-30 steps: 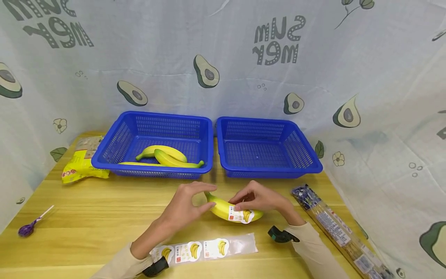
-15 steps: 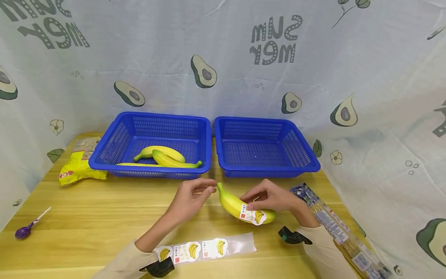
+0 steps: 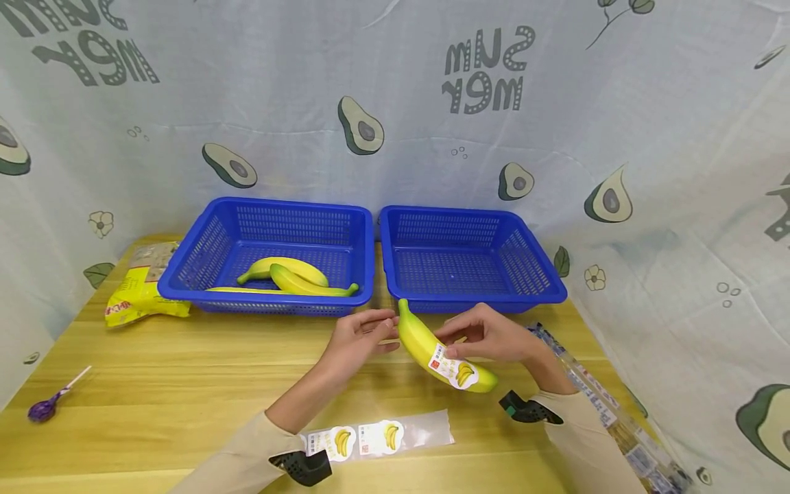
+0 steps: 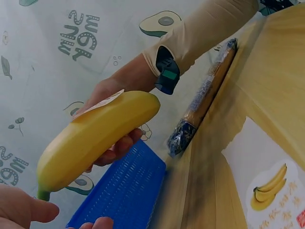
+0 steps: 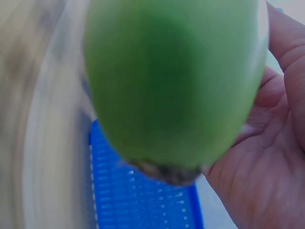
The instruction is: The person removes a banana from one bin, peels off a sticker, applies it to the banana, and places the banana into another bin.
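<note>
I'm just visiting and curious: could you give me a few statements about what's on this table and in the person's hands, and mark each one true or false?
1. The right hand holds a yellow stickered banana. True.
2. The right blue plastic basket holds three bananas. False: it shows no bananas; the bananas lie in the left blue plastic basket.
3. A purple lollipop lies at the wooden table's left edge. True.
4. The left hand grips the sticker strip. False: the strip lies on the table; the hand is at the banana's stem end.
</note>
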### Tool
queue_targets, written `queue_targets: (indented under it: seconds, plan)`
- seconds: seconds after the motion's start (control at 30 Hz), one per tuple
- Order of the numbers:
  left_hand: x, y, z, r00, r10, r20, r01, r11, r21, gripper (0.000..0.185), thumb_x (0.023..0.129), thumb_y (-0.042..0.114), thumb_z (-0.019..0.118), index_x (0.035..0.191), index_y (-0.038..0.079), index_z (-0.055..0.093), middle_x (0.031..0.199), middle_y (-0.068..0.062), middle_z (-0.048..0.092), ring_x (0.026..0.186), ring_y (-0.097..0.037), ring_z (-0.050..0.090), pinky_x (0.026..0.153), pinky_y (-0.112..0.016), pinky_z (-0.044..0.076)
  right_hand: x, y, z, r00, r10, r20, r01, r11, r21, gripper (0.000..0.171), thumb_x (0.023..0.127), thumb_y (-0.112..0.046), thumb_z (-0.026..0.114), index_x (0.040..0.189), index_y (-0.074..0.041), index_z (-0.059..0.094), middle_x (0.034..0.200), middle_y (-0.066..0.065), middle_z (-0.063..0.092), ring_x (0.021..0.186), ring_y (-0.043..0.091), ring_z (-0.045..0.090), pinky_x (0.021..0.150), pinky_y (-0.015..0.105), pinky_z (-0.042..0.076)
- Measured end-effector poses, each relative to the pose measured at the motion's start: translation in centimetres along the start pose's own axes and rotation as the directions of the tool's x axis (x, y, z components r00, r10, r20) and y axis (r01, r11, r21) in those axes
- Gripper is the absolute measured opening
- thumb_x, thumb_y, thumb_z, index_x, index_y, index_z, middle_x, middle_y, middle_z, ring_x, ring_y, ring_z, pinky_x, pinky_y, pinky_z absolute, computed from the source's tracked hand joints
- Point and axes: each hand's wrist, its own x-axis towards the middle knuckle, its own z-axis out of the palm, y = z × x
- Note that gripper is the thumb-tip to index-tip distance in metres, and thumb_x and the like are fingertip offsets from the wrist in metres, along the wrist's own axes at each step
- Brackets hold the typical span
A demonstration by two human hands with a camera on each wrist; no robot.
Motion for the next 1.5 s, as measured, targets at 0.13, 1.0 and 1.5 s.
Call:
queue_targets:
  seconds: [0.13, 1.0, 1.5]
  plan:
    - [0.7, -0.3, 0.4, 0.999, -0.042, -0.035, 0.039, 0.997, -0.073, 0.037, 0.109, 0.000, 0.059, 0.142, -0.016, 0.056, 0.131, -0.030, 0.070, 0.101, -0.021, 0.076, 0.097, -0.043, 0.064, 0.2, -0.7, -0.6, 1.000, -0.016, -0.006, 0.016, 0.999, 0.050, 0.032, 0.104, 0.001, 0.069, 0.129, 0.020, 0.065, 0.111, 0.009, 0.079, 0.091, 0.014, 0.076, 0.075, 0.032, 0.068]
    - [3.3, -0.2, 2.1, 0.978, -0.116, -0.175, 0.021, 0.884, -0.466, 0.020, 0.107, -0.006, 0.059, 0.126, -0.013, 0.058, 0.100, -0.017, 0.075, 0.098, -0.025, 0.078, 0.099, -0.041, 0.063, 3.9, -3.3, -3.9, 0.945, 0.209, -0.251, -0.207, 0.978, 0.037, 0.038, 0.104, -0.006, 0.071, 0.135, 0.015, 0.065, 0.110, 0.012, 0.079, 0.093, 0.020, 0.077, 0.084, 0.035, 0.067]
    - [4.3, -0.3, 2.5, 0.958, -0.181, -0.223, 0.027, 0.828, -0.560, 0.007, 0.103, -0.010, 0.063, 0.100, -0.003, 0.065, 0.094, -0.013, 0.069, 0.089, -0.026, 0.076, 0.096, -0.046, 0.064, 7.4, -2.6, -6.6, 0.875, 0.315, -0.367, -0.342, 0.940, -0.009, 0.043, 0.107, -0.014, 0.069, 0.142, 0.010, 0.063, 0.120, 0.017, 0.076, 0.098, 0.017, 0.076, 0.088, 0.034, 0.066]
